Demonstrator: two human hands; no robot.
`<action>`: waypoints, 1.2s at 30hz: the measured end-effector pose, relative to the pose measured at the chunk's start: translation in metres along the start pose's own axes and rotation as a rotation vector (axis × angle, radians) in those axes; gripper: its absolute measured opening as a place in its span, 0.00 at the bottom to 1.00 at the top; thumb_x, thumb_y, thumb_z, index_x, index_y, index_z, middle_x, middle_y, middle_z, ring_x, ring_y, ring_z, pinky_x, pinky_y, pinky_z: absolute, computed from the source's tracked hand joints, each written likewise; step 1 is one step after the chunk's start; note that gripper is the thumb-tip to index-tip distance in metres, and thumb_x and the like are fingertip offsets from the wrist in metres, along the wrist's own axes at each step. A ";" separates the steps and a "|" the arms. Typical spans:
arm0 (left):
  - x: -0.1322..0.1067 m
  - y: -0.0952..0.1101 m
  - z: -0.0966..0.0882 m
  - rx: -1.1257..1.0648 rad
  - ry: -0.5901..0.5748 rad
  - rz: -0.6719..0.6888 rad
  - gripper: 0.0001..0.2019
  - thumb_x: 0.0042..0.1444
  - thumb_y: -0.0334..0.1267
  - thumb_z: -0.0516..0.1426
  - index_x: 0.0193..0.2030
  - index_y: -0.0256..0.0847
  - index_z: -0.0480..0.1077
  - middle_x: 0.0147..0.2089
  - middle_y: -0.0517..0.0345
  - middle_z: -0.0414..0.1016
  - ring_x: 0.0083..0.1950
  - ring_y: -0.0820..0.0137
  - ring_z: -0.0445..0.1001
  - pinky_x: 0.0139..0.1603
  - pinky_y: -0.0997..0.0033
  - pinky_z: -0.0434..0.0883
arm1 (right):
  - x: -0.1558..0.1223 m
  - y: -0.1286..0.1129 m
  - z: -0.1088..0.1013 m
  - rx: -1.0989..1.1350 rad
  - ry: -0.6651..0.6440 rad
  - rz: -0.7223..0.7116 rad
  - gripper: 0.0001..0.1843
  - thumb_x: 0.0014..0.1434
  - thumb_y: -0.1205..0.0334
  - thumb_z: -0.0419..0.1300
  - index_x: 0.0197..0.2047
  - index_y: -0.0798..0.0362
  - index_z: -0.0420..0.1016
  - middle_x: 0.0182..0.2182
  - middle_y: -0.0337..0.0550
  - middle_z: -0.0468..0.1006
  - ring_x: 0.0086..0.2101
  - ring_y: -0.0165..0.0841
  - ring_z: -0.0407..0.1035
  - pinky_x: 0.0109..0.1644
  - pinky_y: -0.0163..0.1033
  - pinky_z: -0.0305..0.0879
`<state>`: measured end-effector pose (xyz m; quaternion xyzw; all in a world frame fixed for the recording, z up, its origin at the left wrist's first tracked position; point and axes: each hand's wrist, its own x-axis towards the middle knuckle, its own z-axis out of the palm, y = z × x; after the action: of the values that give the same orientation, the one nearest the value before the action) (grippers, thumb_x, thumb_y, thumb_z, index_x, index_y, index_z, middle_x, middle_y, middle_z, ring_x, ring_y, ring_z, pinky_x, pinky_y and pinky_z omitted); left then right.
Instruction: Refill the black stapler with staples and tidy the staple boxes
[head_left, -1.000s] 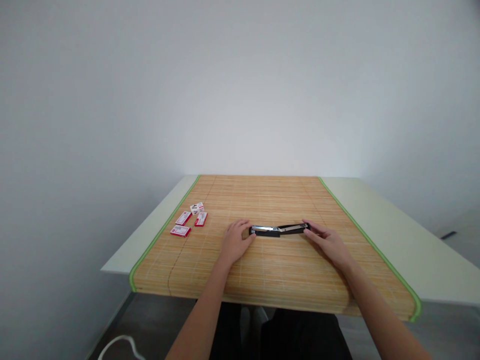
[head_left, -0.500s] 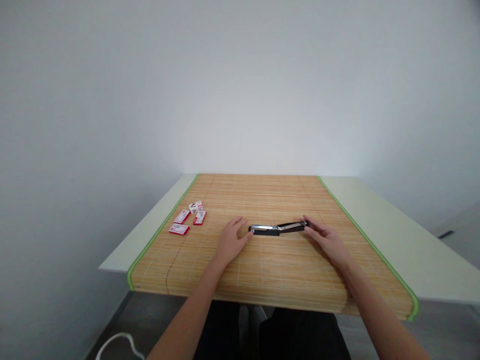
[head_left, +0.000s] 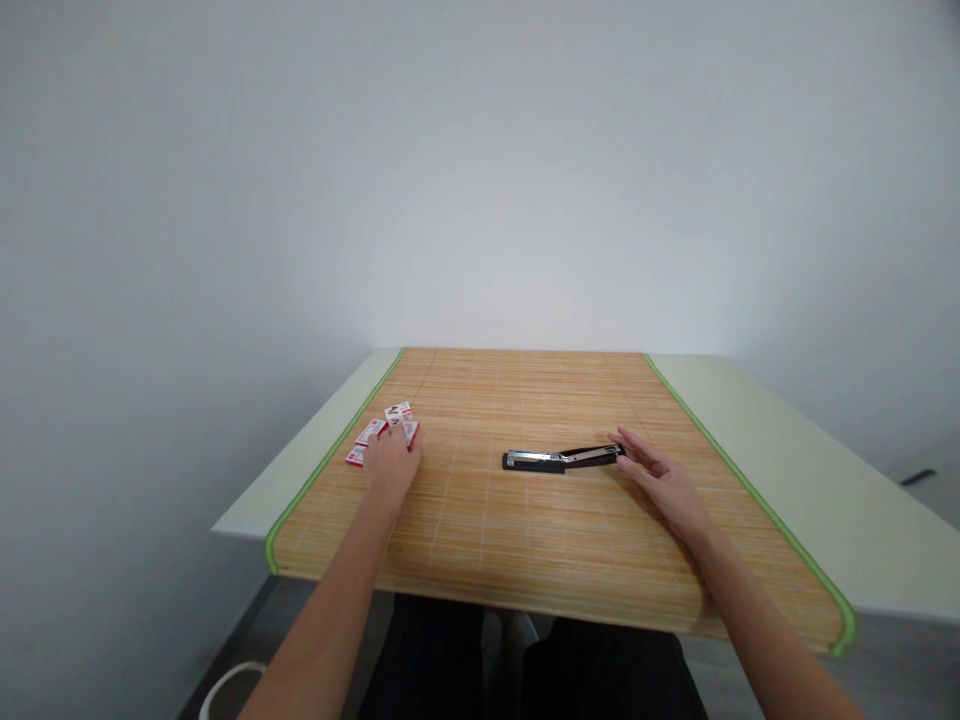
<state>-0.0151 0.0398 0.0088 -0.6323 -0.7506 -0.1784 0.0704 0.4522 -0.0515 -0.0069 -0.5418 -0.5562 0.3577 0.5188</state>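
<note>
A black and silver stapler [head_left: 534, 461] lies unfolded on the bamboo mat [head_left: 517, 540], its base to the left and its top arm angled to the right. My right hand [head_left: 660, 487] has thumb and fingers on either side of the stapler's right end. To the left, my left hand [head_left: 390, 464] reaches over a group of small red-and-white boxes. Its fingers curl down around the nearest right-hand box [head_left: 412, 431], which is partly covered. Another box [head_left: 370, 432] lies just left of the fingers, and a further box [head_left: 355, 456] is partly behind the hand.
A white box with dark marks [head_left: 398, 410] sits behind the others. Green edging [head_left: 330, 485] borders the mat on both sides, with white table surface [head_left: 795, 470] beyond it. A plain wall [head_left: 517, 200] rises behind the table. Near the floor at left is a white curved object [head_left: 225, 680].
My left hand has left the stapler's left end and moved left onto the small boxes. My right hand stays at the stapler's right end. The view has shifted slightly.
</note>
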 end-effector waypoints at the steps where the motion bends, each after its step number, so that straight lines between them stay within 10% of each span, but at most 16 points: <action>1: -0.001 0.000 -0.001 -0.022 -0.010 0.013 0.18 0.63 0.45 0.56 0.53 0.36 0.71 0.50 0.37 0.77 0.55 0.46 0.71 0.55 0.50 0.67 | 0.000 -0.001 0.000 0.004 0.004 0.000 0.41 0.56 0.38 0.67 0.69 0.39 0.66 0.65 0.43 0.72 0.65 0.47 0.64 0.73 0.61 0.55; 14: -0.106 0.040 -0.031 -0.691 -0.359 0.490 0.26 0.58 0.37 0.61 0.64 0.50 0.69 0.60 0.52 0.74 0.61 0.57 0.72 0.65 0.55 0.68 | 0.002 0.005 -0.001 0.074 0.058 -0.013 0.35 0.60 0.41 0.65 0.68 0.36 0.65 0.64 0.42 0.73 0.62 0.45 0.68 0.69 0.60 0.63; 23: -0.101 0.040 -0.036 -0.640 -0.431 0.561 0.20 0.56 0.51 0.66 0.54 0.54 0.77 0.55 0.55 0.74 0.59 0.57 0.71 0.63 0.56 0.68 | -0.049 -0.018 -0.020 -0.345 0.477 -0.253 0.15 0.64 0.45 0.59 0.47 0.42 0.80 0.44 0.47 0.82 0.48 0.49 0.75 0.61 0.61 0.68; 30: -0.106 0.082 -0.030 -0.663 -0.456 0.633 0.19 0.56 0.54 0.66 0.53 0.55 0.78 0.54 0.57 0.74 0.58 0.58 0.71 0.60 0.57 0.67 | -0.060 -0.048 0.009 -0.642 -0.419 -0.408 0.21 0.63 0.50 0.63 0.59 0.33 0.78 0.56 0.40 0.79 0.58 0.49 0.71 0.63 0.57 0.68; 36: -0.104 0.101 -0.021 -0.681 -0.450 0.678 0.19 0.55 0.53 0.67 0.53 0.54 0.78 0.55 0.56 0.74 0.58 0.57 0.70 0.62 0.56 0.65 | -0.046 -0.051 0.005 -0.672 -0.669 -0.446 0.32 0.59 0.47 0.68 0.66 0.28 0.68 0.70 0.33 0.64 0.66 0.50 0.62 0.73 0.59 0.55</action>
<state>0.1002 -0.0500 0.0116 -0.8492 -0.4002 -0.2391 -0.2481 0.4297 -0.1032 0.0319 -0.4028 -0.8775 0.1936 0.1738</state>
